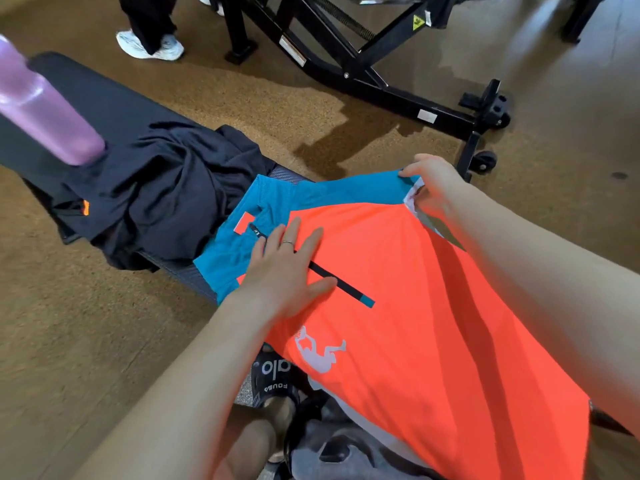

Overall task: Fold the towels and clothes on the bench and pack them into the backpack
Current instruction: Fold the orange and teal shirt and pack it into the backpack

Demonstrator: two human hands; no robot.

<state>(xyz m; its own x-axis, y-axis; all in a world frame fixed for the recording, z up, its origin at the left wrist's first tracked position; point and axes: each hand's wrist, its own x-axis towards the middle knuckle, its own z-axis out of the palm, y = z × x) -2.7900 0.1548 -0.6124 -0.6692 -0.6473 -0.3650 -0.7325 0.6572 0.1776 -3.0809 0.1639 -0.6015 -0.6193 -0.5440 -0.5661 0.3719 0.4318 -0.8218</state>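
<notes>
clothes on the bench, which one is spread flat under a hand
The orange and teal jersey; the left hand presses it flat, while the dark navy garment lies crumpled, untouched.

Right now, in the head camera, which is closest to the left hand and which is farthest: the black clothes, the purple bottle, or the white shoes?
From the left hand, pressed flat on the orange shirt:
1. Black clothes, heaped on the bench just beyond it, to the left.
2. Purple bottle, farther left on the bench.
3. White shoes, on the floor at the top.

Gym: padded black bench (104, 102), black steel machine frame (363, 64) on wheels with warning sticker (418, 22), speckled rubber floor (86, 323), sportswear piled on bench, someone's white trainers (149, 46) nearby
</notes>
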